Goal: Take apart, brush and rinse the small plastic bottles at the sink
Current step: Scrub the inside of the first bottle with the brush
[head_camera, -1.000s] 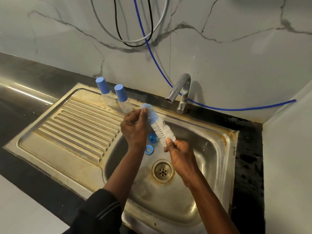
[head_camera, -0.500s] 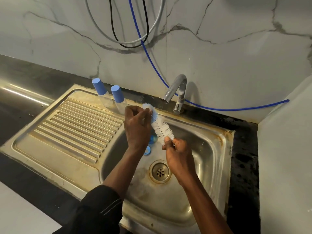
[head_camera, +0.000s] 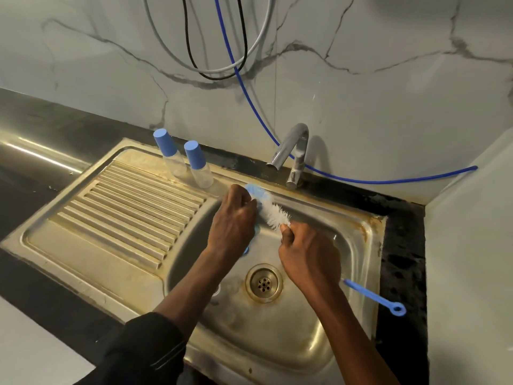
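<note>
Mid-frame, the right hand [head_camera: 308, 257] gripping the white-bristled, blue-handled brush [head_camera: 277, 216] has driven it deeper into the clear plastic bottle [head_camera: 257, 195] gripped by the left hand [head_camera: 233, 220]; scrubbing is underway.

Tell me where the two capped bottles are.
In the head view, the capped bottles stand side by side at the back of the drainboard, left of the tap and just beyond the left hand.
</note>
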